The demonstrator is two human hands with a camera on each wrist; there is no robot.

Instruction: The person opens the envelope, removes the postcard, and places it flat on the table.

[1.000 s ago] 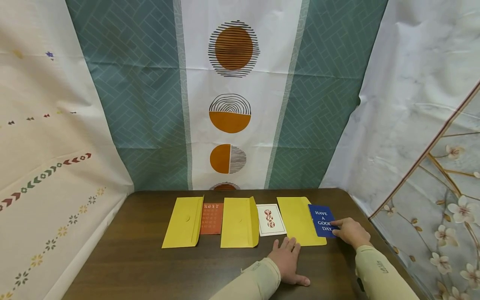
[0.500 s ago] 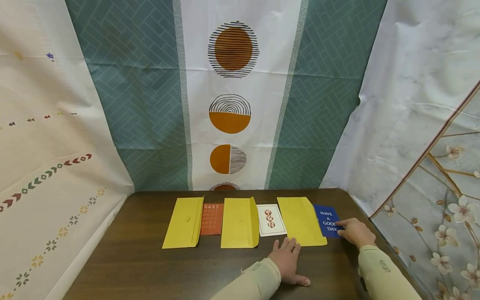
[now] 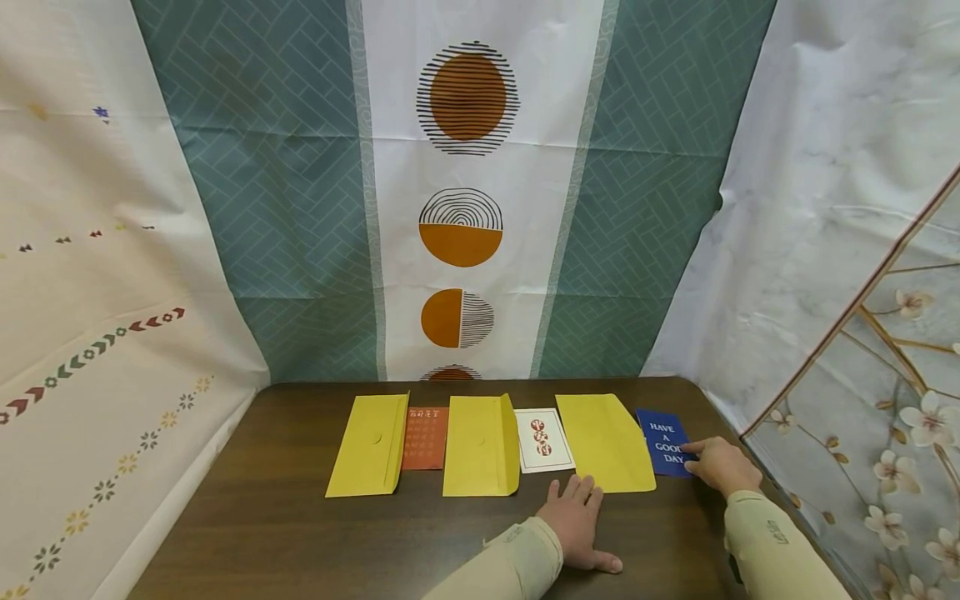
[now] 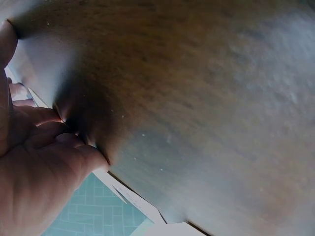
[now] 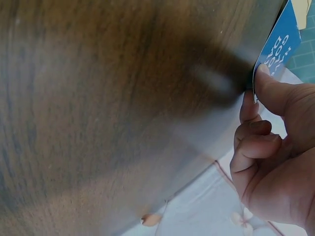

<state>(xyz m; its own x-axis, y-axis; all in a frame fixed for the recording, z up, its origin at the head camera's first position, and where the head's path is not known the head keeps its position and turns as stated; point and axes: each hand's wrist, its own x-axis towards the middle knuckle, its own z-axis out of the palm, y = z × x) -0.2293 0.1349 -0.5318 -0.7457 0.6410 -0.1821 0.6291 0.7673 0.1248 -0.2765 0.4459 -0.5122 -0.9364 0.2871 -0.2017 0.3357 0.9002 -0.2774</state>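
My right hand (image 3: 723, 468) pinches a blue card (image 3: 662, 429) printed "HAVE A GOOD DAY" by its right edge. In the right wrist view the thumb (image 5: 268, 81) lies on the card's printed face, a finger is at its edge, and the other fingers are curled. The card is just right of the rightmost yellow envelope (image 3: 602, 446). My left hand (image 3: 573, 529) rests on the table with fingers spread, its fingertips near that envelope's lower left corner and a white card (image 3: 528, 437) with red characters. It holds nothing.
Further left on the brown wooden table (image 3: 300, 542) lie a middle yellow envelope (image 3: 476, 450) with a side flap, a red-orange card (image 3: 425, 442) and a left yellow envelope (image 3: 363, 450). Patterned cloths (image 3: 300, 208) hang behind and at both sides.
My right hand has drawn the blue card to the right, from overlapping the rightmost yellow envelope to lying beside it. The left hand has stayed in place.
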